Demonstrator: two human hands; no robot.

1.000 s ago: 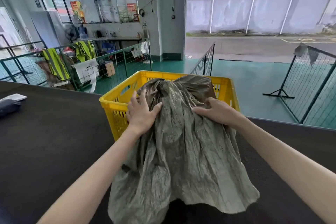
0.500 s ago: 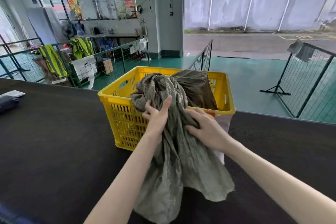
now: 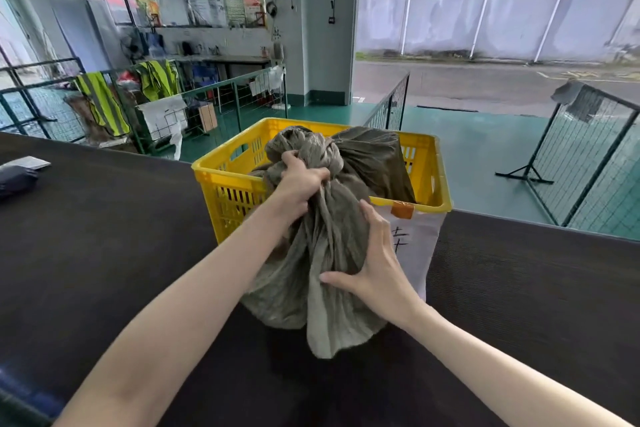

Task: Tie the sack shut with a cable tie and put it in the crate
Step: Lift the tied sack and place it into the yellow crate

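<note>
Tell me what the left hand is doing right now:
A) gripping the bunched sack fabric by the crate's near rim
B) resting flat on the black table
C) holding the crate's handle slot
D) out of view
A: the left hand is curled round the gathered fabric of the sack, just above the crate rim.

A dark sack (image 3: 377, 163) crowds the yellow crate (image 3: 221, 180), while black table (image 3: 104, 236) lies open on either side

Sack (image 3: 332, 243): crinkled matt olive cloth; crate (image 3: 429, 191): glossy yellow slotted plastic; table (image 3: 104, 236): dark, matt, finely textured surface.
</note>
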